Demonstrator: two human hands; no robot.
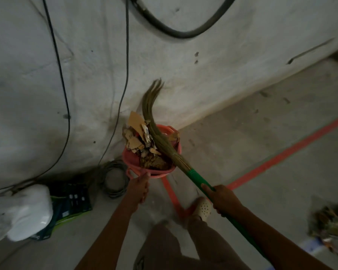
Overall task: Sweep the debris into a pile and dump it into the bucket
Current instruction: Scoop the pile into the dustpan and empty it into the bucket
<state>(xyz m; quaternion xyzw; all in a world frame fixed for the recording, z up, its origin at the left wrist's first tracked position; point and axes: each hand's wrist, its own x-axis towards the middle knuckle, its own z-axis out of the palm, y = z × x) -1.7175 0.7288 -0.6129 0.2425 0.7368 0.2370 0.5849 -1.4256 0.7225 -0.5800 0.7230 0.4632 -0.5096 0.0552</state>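
With right hand [223,198] closed round the broom [195,178] handle, tamp bristles, just beyond that grip, gently onto debris [138,140] heaped in the bucket [129,153]. Cannot tell whether left hand [139,189], at the near rim, grips or merely touches.

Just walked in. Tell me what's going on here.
A person is working at a pink bucket already heaped with cardboard and paper debris. Their right hand grips a broom by its green handle, the bristles lying across the bucket's top. Their left hand reaches the near rim; whether it grips is unclear. More litter lies at far right.
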